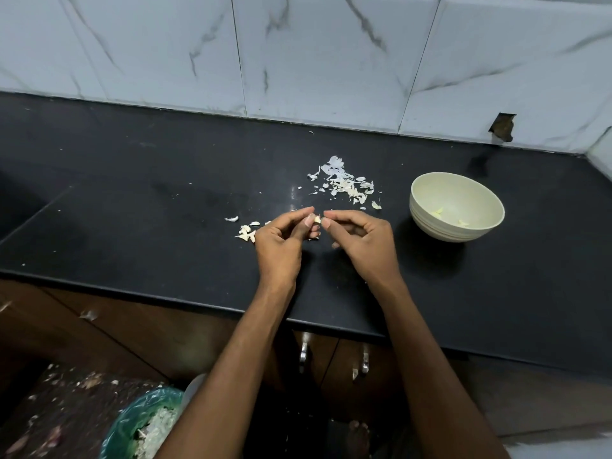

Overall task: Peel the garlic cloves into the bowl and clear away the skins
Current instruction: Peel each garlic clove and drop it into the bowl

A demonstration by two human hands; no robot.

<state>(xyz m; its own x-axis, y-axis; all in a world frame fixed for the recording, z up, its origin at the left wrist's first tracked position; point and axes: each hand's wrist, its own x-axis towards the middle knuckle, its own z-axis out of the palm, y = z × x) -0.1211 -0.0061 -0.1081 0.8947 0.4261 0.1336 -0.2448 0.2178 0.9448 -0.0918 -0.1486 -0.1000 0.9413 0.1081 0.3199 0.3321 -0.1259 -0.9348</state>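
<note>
- Where the floor shows at the lower left, a bin lined with a green bag (142, 422) stands below the black counter (132, 200), with pale scraps inside it.
- A small cluster of garlic skins (245, 232) lies on the counter just left of the left hand.
- The left hand (281, 240) has its fingers curled, thumb and forefinger pinching one side of a garlic clove (318, 220).
- The clove sits between the two hands, held just above the counter.
- The right hand (361, 236) pinches the other side of the clove with thumb and forefinger, its remaining fingers curled under.
- A larger heap of skins (344, 183) lies on the counter beyond the hands, towards the tiled wall (314, 54).
- The pale bowl (427, 207) stands upright on the counter right of the hands, apart from them, with a few pale pieces of garlic (438, 212) at its bottom.
</note>
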